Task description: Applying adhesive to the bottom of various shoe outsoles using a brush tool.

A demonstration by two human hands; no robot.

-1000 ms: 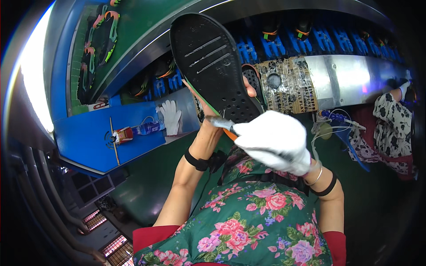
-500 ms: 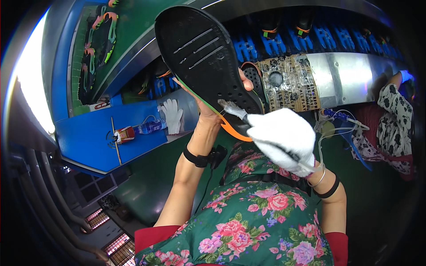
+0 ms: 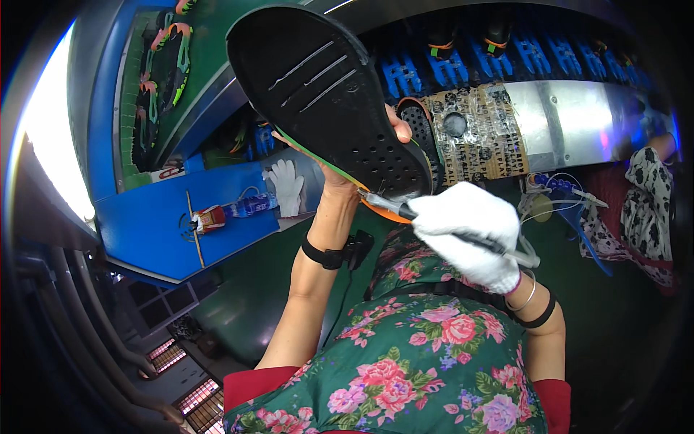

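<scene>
A large black shoe sole (image 3: 318,94), with a green and orange rim, is held up in front of me. My bare left hand (image 3: 338,177) grips it from beneath, the thumb showing at its right edge. Holes dot the lower part of the sole, and grooves cross the upper part. In a white knit glove, my right hand (image 3: 466,231) is closed around a brush (image 3: 390,205) with a dark handle. The brush tip is at the sole's lower left edge, close to my left wrist. A thin clear tube (image 3: 531,258) comes out behind the glove.
Another black sole (image 3: 418,134) lies beside a taped cardboard patch (image 3: 481,141) on a metal ledge (image 3: 567,119). Blue racks (image 3: 531,59) line the back. On the left, a blue table (image 3: 148,228) bears a bottle (image 3: 251,205) and a white glove (image 3: 286,186). A co-worker's patterned sleeve (image 3: 647,192) shows right.
The sole has shifted a little to the left in my left hand. The brush tip has moved down along the sole's left edge, toward the orange end.
</scene>
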